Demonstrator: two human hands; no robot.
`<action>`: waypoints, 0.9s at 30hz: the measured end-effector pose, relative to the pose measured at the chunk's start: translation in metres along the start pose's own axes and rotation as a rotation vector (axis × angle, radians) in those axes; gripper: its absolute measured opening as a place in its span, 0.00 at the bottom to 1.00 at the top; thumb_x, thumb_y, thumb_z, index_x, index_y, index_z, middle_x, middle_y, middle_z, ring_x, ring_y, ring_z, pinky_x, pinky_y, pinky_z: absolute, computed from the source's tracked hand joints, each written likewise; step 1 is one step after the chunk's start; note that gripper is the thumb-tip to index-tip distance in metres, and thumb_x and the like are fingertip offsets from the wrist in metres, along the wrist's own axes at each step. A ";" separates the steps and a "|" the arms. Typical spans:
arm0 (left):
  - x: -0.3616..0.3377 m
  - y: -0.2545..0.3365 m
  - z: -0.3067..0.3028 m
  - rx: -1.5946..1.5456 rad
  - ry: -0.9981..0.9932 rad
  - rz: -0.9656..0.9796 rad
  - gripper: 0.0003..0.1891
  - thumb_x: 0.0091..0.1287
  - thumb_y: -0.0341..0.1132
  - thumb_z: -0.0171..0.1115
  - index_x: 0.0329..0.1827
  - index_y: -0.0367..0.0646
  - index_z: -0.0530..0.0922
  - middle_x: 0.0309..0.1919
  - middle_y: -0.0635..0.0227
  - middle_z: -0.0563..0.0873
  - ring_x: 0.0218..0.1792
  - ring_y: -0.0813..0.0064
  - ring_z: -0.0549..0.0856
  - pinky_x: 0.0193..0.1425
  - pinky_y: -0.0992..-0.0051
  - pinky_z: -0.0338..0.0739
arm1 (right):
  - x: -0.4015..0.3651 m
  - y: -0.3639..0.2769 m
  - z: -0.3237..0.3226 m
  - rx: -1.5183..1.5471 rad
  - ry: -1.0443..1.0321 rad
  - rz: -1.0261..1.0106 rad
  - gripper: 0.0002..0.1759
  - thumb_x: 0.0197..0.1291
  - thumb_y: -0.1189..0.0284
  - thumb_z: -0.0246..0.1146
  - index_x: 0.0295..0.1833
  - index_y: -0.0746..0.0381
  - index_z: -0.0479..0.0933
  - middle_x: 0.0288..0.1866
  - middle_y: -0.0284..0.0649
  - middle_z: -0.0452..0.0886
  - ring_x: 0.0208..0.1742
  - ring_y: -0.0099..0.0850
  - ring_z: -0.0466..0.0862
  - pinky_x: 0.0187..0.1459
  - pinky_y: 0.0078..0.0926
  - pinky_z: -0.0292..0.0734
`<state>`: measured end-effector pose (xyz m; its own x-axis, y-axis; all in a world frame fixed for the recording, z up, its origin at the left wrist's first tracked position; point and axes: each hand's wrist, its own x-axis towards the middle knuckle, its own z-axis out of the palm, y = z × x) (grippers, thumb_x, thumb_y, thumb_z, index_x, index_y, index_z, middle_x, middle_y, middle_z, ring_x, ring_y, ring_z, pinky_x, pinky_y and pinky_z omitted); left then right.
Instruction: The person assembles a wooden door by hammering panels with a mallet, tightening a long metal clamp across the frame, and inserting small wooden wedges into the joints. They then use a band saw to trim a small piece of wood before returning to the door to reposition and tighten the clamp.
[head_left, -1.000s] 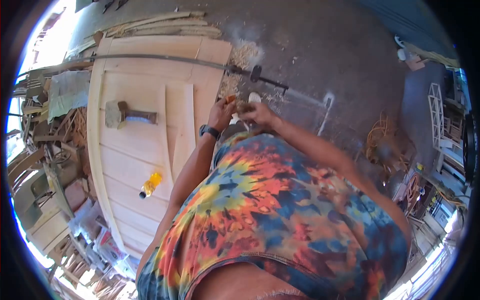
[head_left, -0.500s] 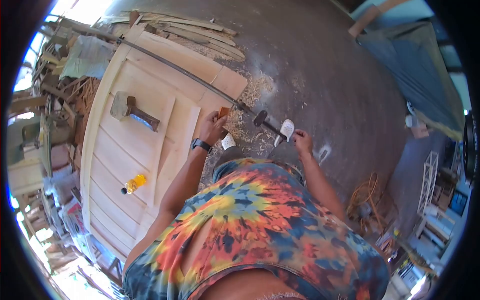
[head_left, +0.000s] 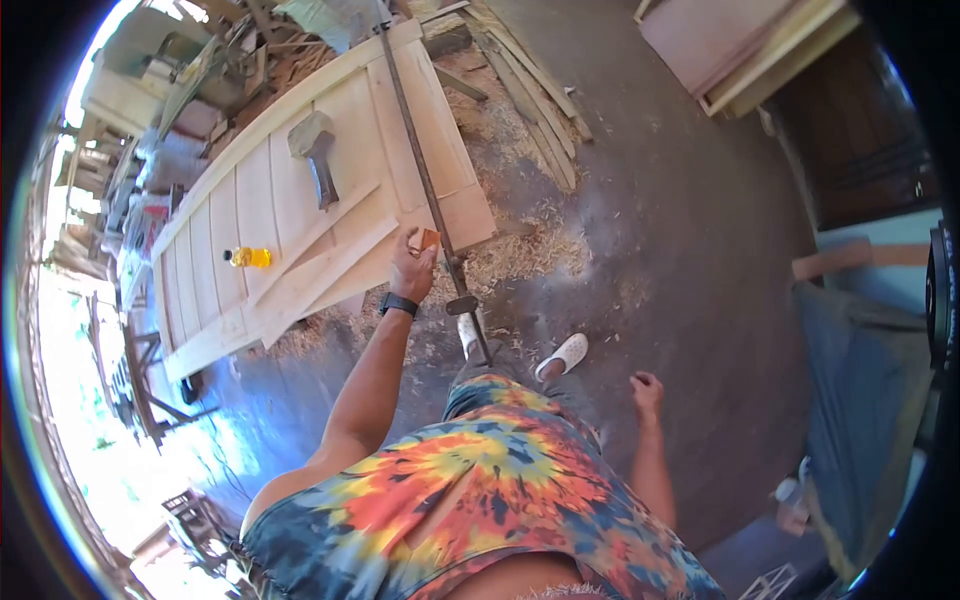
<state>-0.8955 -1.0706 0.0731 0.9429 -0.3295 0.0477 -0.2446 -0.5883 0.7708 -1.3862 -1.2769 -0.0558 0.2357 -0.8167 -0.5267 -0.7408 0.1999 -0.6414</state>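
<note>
My left hand, with a dark watch on its wrist, is closed around a small orange-brown wood block. It holds the block over the corner of a pale wooden door panel, beside a long metal bar clamp that lies across the panel. The clamp's near end reaches past the panel's edge toward my legs. Out to the right, over the floor, my right hand has its fingers curled in, and nothing shows in them. A block-headed mallet and a bottle of yellow liquid rest on the panel.
Loose wood strips and shavings cover the floor beyond the panel's right end. Scrap wood is piled behind it. A draped grey-blue cloth hangs at the right. My white shoes stand below the clamp's end.
My view has turned, so the panel appears rotated. My right hand has moved away from the clamp's end, out to the right. The left hand still holds the block, now close by the clamp bar.
</note>
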 end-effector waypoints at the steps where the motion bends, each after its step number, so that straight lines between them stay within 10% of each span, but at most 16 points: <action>1: -0.002 0.012 -0.004 -0.027 -0.050 -0.060 0.17 0.65 0.35 0.63 0.55 0.38 0.77 0.25 0.65 0.82 0.25 0.79 0.79 0.29 0.75 0.75 | 0.014 0.008 -0.023 -0.018 -0.008 -0.022 0.18 0.53 0.73 0.67 0.49 0.69 0.81 0.39 0.42 0.85 0.39 0.29 0.83 0.42 0.26 0.78; 8: -0.022 -0.042 0.004 -0.073 0.009 0.035 0.21 0.66 0.30 0.59 0.63 0.45 0.75 0.27 0.63 0.82 0.25 0.77 0.81 0.30 0.75 0.76 | 0.108 -0.063 -0.084 -0.112 -0.129 0.039 0.17 0.54 0.71 0.67 0.48 0.69 0.81 0.38 0.43 0.85 0.39 0.30 0.84 0.42 0.28 0.79; 12: -0.032 0.032 -0.002 -0.112 0.083 -0.210 0.20 0.64 0.32 0.63 0.60 0.43 0.77 0.28 0.61 0.83 0.28 0.77 0.83 0.32 0.75 0.77 | 0.150 -0.172 -0.029 0.042 -0.265 -0.160 0.17 0.56 0.71 0.67 0.49 0.68 0.80 0.40 0.40 0.85 0.37 0.25 0.83 0.38 0.23 0.78; 18: 0.022 0.082 0.077 -0.467 -0.022 -0.442 0.14 0.57 0.31 0.68 0.43 0.33 0.78 0.29 0.64 0.83 0.30 0.78 0.82 0.30 0.76 0.79 | 0.125 -0.359 0.077 0.134 -0.961 -0.417 0.24 0.59 0.72 0.65 0.61 0.67 0.74 0.45 0.42 0.84 0.39 0.27 0.84 0.38 0.24 0.79; 23: 0.109 0.105 0.153 -0.558 -0.069 -0.569 0.14 0.55 0.34 0.71 0.35 0.35 0.75 0.28 0.64 0.82 0.28 0.77 0.81 0.28 0.75 0.77 | 0.152 -0.474 0.120 -0.289 -0.829 -0.944 0.29 0.58 0.73 0.65 0.64 0.71 0.69 0.48 0.48 0.84 0.43 0.29 0.86 0.46 0.27 0.81; 27: 0.178 0.129 0.168 -0.648 -0.030 -0.512 0.15 0.55 0.36 0.73 0.36 0.39 0.74 0.28 0.68 0.79 0.27 0.81 0.78 0.27 0.78 0.74 | 0.207 -0.545 0.144 -0.144 -0.879 -0.789 0.27 0.57 0.72 0.65 0.62 0.70 0.72 0.44 0.51 0.85 0.43 0.34 0.87 0.45 0.27 0.82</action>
<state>-0.7970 -1.3288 0.0742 0.8934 -0.1613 -0.4193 0.4016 -0.1318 0.9063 -0.8435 -1.4766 0.1042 0.9674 -0.0239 -0.2523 -0.2477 -0.3000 -0.9212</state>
